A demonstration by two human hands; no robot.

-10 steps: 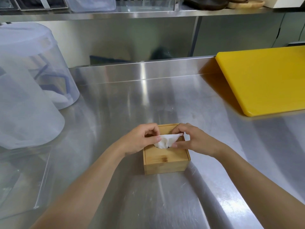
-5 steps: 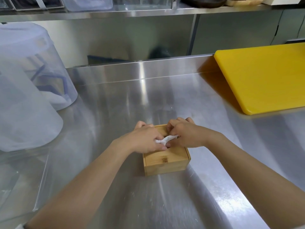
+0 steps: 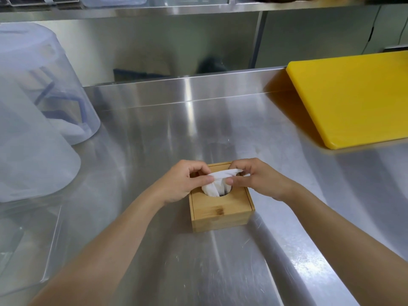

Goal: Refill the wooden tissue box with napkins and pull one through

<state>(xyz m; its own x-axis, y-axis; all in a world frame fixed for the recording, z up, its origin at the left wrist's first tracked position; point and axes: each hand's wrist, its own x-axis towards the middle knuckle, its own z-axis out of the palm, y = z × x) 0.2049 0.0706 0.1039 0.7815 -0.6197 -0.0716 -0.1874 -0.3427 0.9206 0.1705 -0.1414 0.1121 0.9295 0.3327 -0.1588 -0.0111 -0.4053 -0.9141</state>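
A square wooden tissue box (image 3: 220, 214) stands on the steel counter (image 3: 198, 133) with its lid on. A white napkin (image 3: 215, 186) sticks up out of the round hole in the lid. My left hand (image 3: 183, 184) pinches the napkin's left end between thumb and forefinger. My right hand (image 3: 258, 180) pinches its right end, so the paper is stretched flat between both hands just above the hole. The far half of the lid is hidden behind my fingers.
A yellow cutting board (image 3: 353, 96) lies at the back right. Two large translucent plastic containers (image 3: 33, 129) stand upside down at the left, with a clear plastic tray (image 3: 26, 239) in front of them. A steel shelf (image 3: 198, 7) runs overhead along the back.
My hands have drawn apart and lifted a little, so the napkin, bunched under my fingers half a second ago, now stands spread out above the hole.
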